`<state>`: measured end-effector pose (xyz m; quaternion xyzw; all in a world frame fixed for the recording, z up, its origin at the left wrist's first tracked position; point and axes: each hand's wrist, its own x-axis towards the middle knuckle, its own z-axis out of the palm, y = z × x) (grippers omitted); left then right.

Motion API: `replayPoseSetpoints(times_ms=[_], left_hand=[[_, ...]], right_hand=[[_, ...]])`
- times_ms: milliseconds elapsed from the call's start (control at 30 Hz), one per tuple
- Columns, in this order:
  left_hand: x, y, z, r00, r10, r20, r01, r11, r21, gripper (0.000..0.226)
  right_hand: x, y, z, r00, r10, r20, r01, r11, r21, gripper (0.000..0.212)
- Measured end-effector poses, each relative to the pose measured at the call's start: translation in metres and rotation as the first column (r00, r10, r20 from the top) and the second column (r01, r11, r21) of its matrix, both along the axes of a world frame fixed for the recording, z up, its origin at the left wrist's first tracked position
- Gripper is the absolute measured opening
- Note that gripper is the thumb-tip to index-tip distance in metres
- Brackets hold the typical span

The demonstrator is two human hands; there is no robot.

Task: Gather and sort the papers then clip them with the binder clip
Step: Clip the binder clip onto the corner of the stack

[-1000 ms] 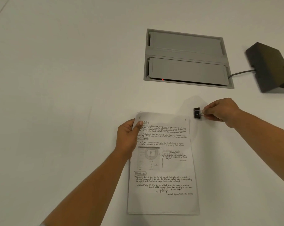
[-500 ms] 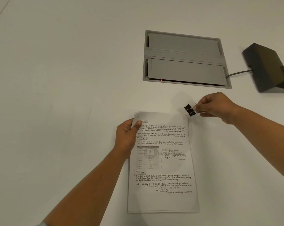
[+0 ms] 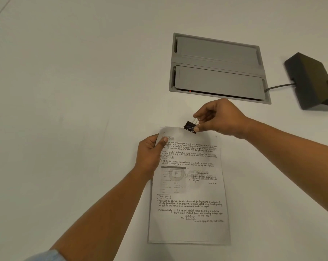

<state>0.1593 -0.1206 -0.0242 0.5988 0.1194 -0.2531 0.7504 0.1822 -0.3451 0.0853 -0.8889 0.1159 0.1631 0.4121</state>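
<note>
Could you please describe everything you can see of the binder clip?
The binder clip is small, with a black body and silvery wire handles, seemingly metal. The right hand pinches its handles and holds it tilted at the top edge of the papers. Whether its jaws already grip the sheets is unclear.

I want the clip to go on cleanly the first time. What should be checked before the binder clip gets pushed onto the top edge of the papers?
1. Papers gathered into one stack on the table: ok, though a lower sheet peeks out slightly at the top left and the bottom edge.
2. Left hand steadying the stack: ok, it grips the upper left edge, thumb on top.
3. Binder clip held: ok, the right hand pinches its wire handles.
4. Clip at the top edge: ok, it sits at the edge near the middle.
5. Clip mouth open enough: cannot tell, too small and blurred.
6. All sheets inside the mouth: cannot tell.
</note>
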Motion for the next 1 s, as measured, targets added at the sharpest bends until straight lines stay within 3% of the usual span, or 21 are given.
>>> replayPoseSetpoints(times_ms=[267, 667, 1000], left_hand=[[0.000, 0.003, -0.001, 1.000, -0.010, 0.008, 0.010, 1.000, -0.027, 0.010], [-0.001, 0.002, -0.003, 0.999, -0.016, 0.048, 0.016, 1.000, -0.005, 0.013], [0.000, 0.002, -0.004, 0.999, -0.002, 0.048, 0.003, 1.000, -0.015, 0.011]], right_hand=[[0.021, 0.024, -0.007, 0.988, 0.147, 0.052, -0.143, 0.987, -0.070, 0.023], [0.048, 0.028, -0.020, 0.934, 0.343, -0.095, -0.351, 0.932, -0.085, 0.016], [0.046, 0.014, -0.032, 0.912, 0.335, -0.235, -0.350, 0.936, -0.025, 0.064]])
